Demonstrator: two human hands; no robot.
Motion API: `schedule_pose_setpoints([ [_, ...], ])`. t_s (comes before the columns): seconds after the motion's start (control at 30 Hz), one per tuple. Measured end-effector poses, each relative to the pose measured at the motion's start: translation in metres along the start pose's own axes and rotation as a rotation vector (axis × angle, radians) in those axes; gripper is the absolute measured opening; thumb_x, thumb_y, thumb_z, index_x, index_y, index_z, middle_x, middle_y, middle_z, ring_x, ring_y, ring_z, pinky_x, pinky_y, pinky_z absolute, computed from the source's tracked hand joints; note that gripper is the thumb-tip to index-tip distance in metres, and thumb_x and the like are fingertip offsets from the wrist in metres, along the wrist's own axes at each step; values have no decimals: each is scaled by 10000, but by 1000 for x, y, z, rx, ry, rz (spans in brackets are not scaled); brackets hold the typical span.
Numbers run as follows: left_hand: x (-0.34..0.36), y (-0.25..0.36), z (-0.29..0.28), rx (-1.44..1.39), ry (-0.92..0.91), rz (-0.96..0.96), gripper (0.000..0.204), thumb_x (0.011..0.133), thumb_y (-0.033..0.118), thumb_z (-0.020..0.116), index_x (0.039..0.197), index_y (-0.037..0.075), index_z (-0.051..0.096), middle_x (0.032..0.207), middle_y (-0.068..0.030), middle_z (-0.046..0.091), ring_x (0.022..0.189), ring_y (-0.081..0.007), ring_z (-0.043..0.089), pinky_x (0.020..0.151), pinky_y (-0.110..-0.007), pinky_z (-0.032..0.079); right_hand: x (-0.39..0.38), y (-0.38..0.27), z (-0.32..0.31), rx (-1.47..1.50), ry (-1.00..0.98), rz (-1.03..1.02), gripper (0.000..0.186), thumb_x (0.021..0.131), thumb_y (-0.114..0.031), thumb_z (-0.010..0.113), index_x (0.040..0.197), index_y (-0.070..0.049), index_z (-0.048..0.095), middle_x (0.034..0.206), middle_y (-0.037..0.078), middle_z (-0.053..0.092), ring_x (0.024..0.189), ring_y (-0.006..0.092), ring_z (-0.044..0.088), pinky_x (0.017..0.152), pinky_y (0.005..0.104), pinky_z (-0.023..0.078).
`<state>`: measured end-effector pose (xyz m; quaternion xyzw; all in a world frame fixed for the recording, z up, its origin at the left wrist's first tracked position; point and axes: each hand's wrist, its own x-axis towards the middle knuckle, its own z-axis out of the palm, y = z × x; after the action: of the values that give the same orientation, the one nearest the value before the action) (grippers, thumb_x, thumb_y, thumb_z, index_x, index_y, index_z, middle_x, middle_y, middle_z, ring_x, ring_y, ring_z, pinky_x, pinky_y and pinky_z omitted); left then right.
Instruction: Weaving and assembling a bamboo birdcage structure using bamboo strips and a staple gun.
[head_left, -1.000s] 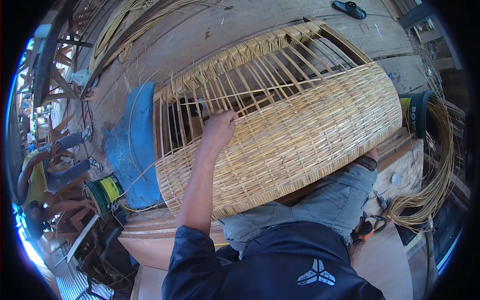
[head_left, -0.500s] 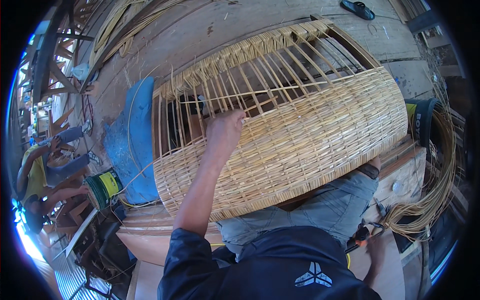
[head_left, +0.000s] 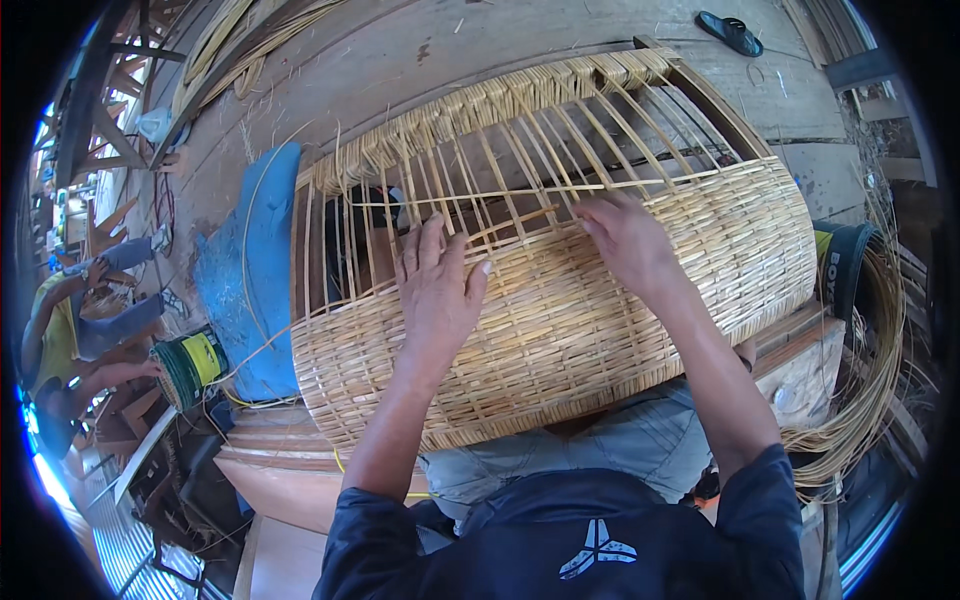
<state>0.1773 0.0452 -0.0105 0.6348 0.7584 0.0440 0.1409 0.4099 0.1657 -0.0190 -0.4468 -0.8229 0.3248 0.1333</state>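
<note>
A curved panel of woven rattan (head_left: 540, 330) lies across my lap in a wooden frame, its lower part closely woven. Bare upright strips (head_left: 525, 160) span the gap above the weave, up to the wrapped far rail (head_left: 430, 125). My left hand (head_left: 437, 285) rests on the upper edge of the weave, fingers spread over the strips. Farther right along that edge, my right hand (head_left: 632, 248) is closed, its fingertips pinching a thin rattan strand (head_left: 640, 184) that crosses the uprights. A browner strand end (head_left: 540, 212) sticks out between the hands.
A blue sheet (head_left: 265, 250) lies left of the panel. Beyond it a co-worker sits, a hand near a green bucket (head_left: 190, 365). Coiled rattan (head_left: 880, 330) hangs from a dark bucket (head_left: 845, 255) at the right. A sandal (head_left: 730, 35) lies on the plank floor (head_left: 400, 50).
My right hand has come up from the tool at lower right to the weave's upper edge. My left hand has opened from a closed grip and shifted slightly left.
</note>
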Motion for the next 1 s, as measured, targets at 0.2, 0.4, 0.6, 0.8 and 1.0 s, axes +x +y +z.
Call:
schedule_pose_setpoints([
  [0.2,-3,9,0,33,-97,143,514,937,407,549,1339,87,542,1485,-142,361,1388,-385,305,1109,-541,265,62,13,17,-129,-238,24,203,920,-145,560,1056,-61,685,1064,163,660,976,322,637,849,362,519],
  [0.4,-7,17,1,-14,-129,97,566,924,444,547,1352,75,527,1449,-149,412,1368,-392,332,1097,-556,265,68,7,22,-289,-423,-67,251,885,-220,576,1062,-97,704,1060,130,682,1000,298,652,888,370,512],
  [0.6,-8,20,-2,-16,-43,117,515,891,401,603,1259,41,600,1377,-121,470,1278,-356,413,1052,-511,319,70,-10,44,-515,-454,1,172,860,-155,585,968,-107,710,987,129,685,991,277,662,873,383,523],
  [0.8,-6,18,1,-52,-63,78,473,868,391,641,1190,45,649,1350,-109,475,1272,-336,404,1041,-504,328,77,-21,26,-568,-488,-94,151,869,-154,594,913,-46,689,925,126,707,894,276,701,751,356,563],
  [1.0,0,12,3,15,48,138,422,892,412,615,1128,71,693,1369,-120,463,1330,-365,347,1051,-542,299,89,-12,14,-593,-654,-209,182,892,-231,581,914,-70,664,912,101,689,847,272,672,731,380,538],
])
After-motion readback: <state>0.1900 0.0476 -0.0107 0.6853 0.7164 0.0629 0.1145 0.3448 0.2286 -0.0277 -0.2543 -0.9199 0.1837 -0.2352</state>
